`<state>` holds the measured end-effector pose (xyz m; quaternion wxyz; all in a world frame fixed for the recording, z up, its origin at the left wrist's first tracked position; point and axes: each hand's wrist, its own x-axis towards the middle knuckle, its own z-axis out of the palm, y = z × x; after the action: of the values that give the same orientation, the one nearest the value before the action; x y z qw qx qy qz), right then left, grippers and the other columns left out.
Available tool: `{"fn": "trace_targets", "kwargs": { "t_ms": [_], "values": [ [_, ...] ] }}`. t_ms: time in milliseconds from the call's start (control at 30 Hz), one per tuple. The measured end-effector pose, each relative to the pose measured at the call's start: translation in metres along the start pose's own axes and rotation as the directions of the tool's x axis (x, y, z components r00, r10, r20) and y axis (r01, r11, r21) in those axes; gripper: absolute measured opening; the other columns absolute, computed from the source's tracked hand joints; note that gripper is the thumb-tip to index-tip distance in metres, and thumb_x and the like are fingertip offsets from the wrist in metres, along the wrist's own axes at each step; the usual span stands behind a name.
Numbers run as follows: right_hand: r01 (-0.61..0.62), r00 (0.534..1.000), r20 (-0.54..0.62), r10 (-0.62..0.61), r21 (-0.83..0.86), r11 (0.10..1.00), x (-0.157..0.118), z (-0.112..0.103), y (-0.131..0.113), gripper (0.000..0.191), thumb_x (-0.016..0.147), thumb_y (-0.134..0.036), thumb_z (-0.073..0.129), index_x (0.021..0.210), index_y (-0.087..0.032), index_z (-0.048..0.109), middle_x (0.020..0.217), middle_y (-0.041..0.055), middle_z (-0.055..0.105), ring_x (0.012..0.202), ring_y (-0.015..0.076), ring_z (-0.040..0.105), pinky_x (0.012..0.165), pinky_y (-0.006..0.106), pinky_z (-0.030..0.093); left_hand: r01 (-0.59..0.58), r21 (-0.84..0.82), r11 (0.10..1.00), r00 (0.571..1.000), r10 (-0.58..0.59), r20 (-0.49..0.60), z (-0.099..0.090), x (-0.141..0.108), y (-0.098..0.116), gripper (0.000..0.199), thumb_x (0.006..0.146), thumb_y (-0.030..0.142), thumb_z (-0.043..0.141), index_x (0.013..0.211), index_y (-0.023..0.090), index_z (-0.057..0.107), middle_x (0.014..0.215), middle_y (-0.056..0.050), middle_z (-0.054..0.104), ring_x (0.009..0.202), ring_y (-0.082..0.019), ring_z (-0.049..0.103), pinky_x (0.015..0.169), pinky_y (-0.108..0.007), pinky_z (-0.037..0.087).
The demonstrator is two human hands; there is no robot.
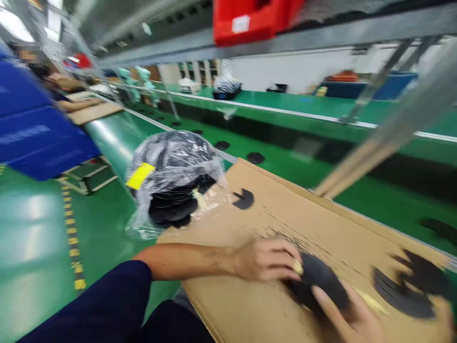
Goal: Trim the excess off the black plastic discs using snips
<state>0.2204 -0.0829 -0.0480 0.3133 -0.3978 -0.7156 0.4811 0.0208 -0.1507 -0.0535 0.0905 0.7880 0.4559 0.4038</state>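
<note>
My left hand (266, 259) reaches in from the left on a dark blue sleeve, and a yellow cover sits on one fingertip. My right hand (348, 312) lies at the lower right. Both hands close around a black curved foam piece (317, 281) on a brown cardboard sheet (285, 214). Further right on the cardboard lies a stack of similar black pieces (403, 297), and a small black piece (243, 198) lies near its far corner. A clear plastic bag (167, 166) with a yellow label (140, 175) holds more black pieces at the sheet's left end.
A green workbench (285, 128) with a pale edge rail runs across the view, with flat black pieces (221, 145) on it. A blue padded cover (32, 124) and a seated person (60, 90) are at the left. A red bin (250, 19) sits overhead on a metal rail.
</note>
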Motion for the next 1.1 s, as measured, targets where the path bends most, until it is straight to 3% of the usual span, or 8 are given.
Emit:
{"fn": "trace_targets", "kwargs": {
  "t_ms": [100,200,533,667,767,900,1000,1100],
  "values": [
    [-0.104,0.992,0.082,0.098,0.066,0.992,-0.016,-0.006,-0.014,0.042,0.076,-0.058,0.075,0.098,-0.022,0.074,0.087,0.0060,0.075,0.078,0.0221,0.068,0.071,0.032,0.059,0.146,-0.163,0.976,0.970,-0.174,-0.172,0.002,-0.011,0.007,0.031,0.097,0.032,0.059,0.121,0.013,0.063,0.111,-0.014,0.066,0.102,-0.020,0.067,0.088,-0.031,0.061],
    [-0.133,0.989,0.083,0.120,0.161,0.978,-0.021,0.003,-0.017,0.042,0.077,-0.055,0.077,0.101,-0.021,0.072,0.094,0.0058,0.073,0.083,0.0208,0.066,0.075,0.030,0.057,0.256,-0.272,0.928,0.952,-0.291,-0.098,0.000,-0.016,0.014,0.038,0.096,0.029,0.060,0.132,0.018,0.056,0.119,-0.012,0.062,0.093,-0.017,0.064,0.076,-0.028,0.059],
    [-0.290,0.945,0.220,0.241,0.230,0.929,-0.031,0.007,-0.018,0.040,0.078,-0.052,0.077,0.095,-0.018,0.070,0.073,-0.0001,0.058,0.063,0.0130,0.052,0.056,0.024,0.049,0.372,-0.258,0.892,0.917,-0.396,-0.045,-0.006,-0.015,0.018,0.024,0.093,0.027,0.061,0.115,0.017,0.065,0.088,-0.003,0.065,0.073,-0.014,0.056,0.070,-0.027,0.050],
    [-0.308,0.939,0.229,0.257,0.229,0.923,-0.032,0.009,-0.019,0.038,0.079,-0.051,0.077,0.096,-0.018,0.069,0.073,0.0002,0.057,0.064,0.0137,0.052,0.054,0.024,0.050,0.335,-0.281,0.899,0.938,-0.347,0.010,-0.009,-0.015,0.019,0.025,0.095,0.025,0.055,0.119,0.017,0.062,0.102,-0.007,0.066,0.090,-0.018,0.061,0.081,-0.031,0.052],
    [-0.304,0.938,0.237,0.254,0.207,0.930,-0.032,0.010,-0.020,0.038,0.079,-0.053,0.076,0.094,-0.018,0.069,0.072,0.0005,0.057,0.063,0.0136,0.051,0.054,0.024,0.050,0.379,-0.255,0.890,0.923,-0.382,0.039,-0.011,-0.014,0.018,0.016,0.093,0.025,0.058,0.106,0.017,0.065,0.088,-0.004,0.064,0.082,-0.016,0.059,0.076,-0.029,0.051],
    [-0.290,0.950,0.177,0.255,0.210,0.934,-0.031,0.008,-0.020,0.039,0.078,-0.054,0.076,0.091,-0.018,0.069,0.075,0.0013,0.058,0.066,0.0146,0.053,0.054,0.024,0.049,0.481,-0.406,0.777,0.857,-0.514,0.031,-0.012,-0.012,0.019,0.021,0.092,0.025,0.060,0.110,0.016,0.064,0.076,0.001,0.060,0.064,-0.011,0.054,0.061,-0.023,0.048],
    [-0.292,0.954,0.134,0.267,0.221,0.931,-0.030,0.006,-0.021,0.038,0.078,-0.054,0.077,0.088,-0.018,0.067,0.073,0.0006,0.056,0.065,0.0143,0.052,0.055,0.025,0.048,0.467,-0.631,0.619,0.813,-0.581,0.033,-0.011,-0.011,0.021,0.034,0.094,0.027,0.056,0.126,0.015,0.057,0.096,-0.005,0.068,0.079,-0.014,0.064,0.070,-0.026,0.056],
    [-0.307,0.948,0.160,0.274,0.236,0.922,-0.030,0.007,-0.023,0.038,0.077,-0.053,0.078,0.087,-0.019,0.067,0.073,0.0001,0.057,0.065,0.0143,0.052,0.055,0.025,0.048,0.447,-0.707,0.548,0.788,-0.615,0.022,-0.008,-0.011,0.023,0.029,0.093,0.028,0.058,0.119,0.015,0.057,0.101,-0.007,0.069,0.087,-0.015,0.068,0.077,-0.028,0.058]
  ]
}}
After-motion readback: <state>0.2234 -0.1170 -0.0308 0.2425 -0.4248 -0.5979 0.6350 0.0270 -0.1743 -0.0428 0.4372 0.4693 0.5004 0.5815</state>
